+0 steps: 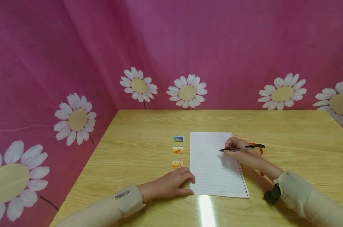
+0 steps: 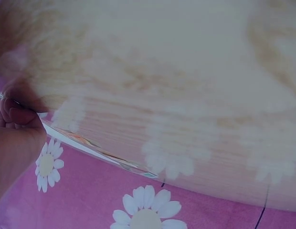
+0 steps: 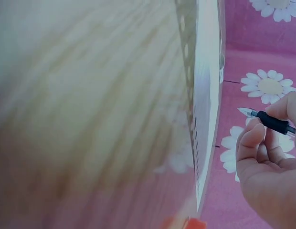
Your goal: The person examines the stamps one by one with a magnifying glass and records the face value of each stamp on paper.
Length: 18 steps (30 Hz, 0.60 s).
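A lined sheet of paper point(image 1: 214, 176) with punched holes down its right side lies on the table, bearing small faint writing near its left edge. My right hand point(image 1: 239, 151) holds a black pen point(image 1: 254, 146) over the sheet's upper right part. In the right wrist view, fingers and thumb pinch the dark grip of the pen point(image 3: 273, 122), and its tip stands apart from the paper point(image 3: 205, 81). The left hand point(image 1: 174, 183) rests at the sheet's lower left edge with relaxed, bent fingers. Just beyond it are three small stamp-like pictures: a blue one point(image 1: 178, 138) and two yellow-orange ones point(image 1: 177, 150).
A red-orange curved object point(image 1: 262, 152) lies right of the sheet, partly hidden behind the right hand and forearm. The wooden table point(image 1: 143, 132) meets a pink cloth with daisies point(image 1: 231, 47) at its back and left.
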Each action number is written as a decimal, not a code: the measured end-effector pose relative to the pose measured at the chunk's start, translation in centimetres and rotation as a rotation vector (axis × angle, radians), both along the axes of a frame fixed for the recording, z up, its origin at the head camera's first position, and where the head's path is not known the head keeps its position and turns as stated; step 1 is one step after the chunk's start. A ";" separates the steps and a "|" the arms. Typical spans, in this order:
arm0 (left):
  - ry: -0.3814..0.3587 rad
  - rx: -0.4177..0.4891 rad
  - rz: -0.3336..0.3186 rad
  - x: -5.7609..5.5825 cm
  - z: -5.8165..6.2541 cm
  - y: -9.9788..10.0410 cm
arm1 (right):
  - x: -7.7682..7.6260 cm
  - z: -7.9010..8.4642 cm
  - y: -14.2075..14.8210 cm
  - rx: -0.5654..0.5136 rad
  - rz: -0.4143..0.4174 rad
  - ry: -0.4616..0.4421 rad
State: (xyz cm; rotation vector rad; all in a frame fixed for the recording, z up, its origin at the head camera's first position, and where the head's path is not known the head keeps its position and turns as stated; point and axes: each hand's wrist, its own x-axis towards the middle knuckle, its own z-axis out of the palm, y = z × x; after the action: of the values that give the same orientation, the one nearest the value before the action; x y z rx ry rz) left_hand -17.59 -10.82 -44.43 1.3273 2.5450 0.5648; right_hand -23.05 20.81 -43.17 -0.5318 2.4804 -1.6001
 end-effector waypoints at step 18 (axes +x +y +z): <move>0.008 0.004 -0.004 0.0 0.0 0.0 | -0.6 -0.5 -1.4 0.036 0.016 -0.002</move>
State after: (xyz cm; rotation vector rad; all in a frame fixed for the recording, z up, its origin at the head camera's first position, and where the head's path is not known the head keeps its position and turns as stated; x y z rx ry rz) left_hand -17.64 -10.84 -44.47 1.3382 2.5483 0.5658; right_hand -23.61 19.45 -43.71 -0.5429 2.4925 -1.5460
